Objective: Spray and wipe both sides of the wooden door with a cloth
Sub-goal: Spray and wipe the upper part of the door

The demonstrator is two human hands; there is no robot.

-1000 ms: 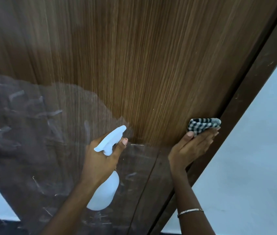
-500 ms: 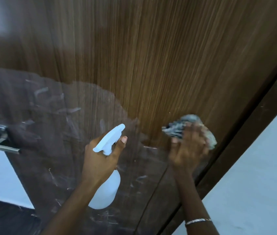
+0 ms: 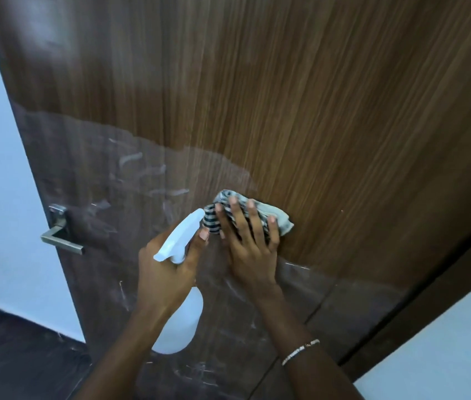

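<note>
Head view looks down my arms at the wooden door point(image 3: 315, 111), which fills most of the picture. My left hand point(image 3: 165, 272) grips a white spray bottle point(image 3: 181, 327) by its neck, nozzle aimed up at the door. My right hand point(image 3: 250, 255), fingers spread and fairly straight, presses a checked cloth point(image 3: 281, 219) against the door just right of the nozzle, where dull, streaked wood meets glossy brown wood. A metal lever handle point(image 3: 61, 239) sits near the door's left edge.

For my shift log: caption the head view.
Wiping: right hand presses checked cloth on wooden door; left hand holds white spray bottle.
</note>
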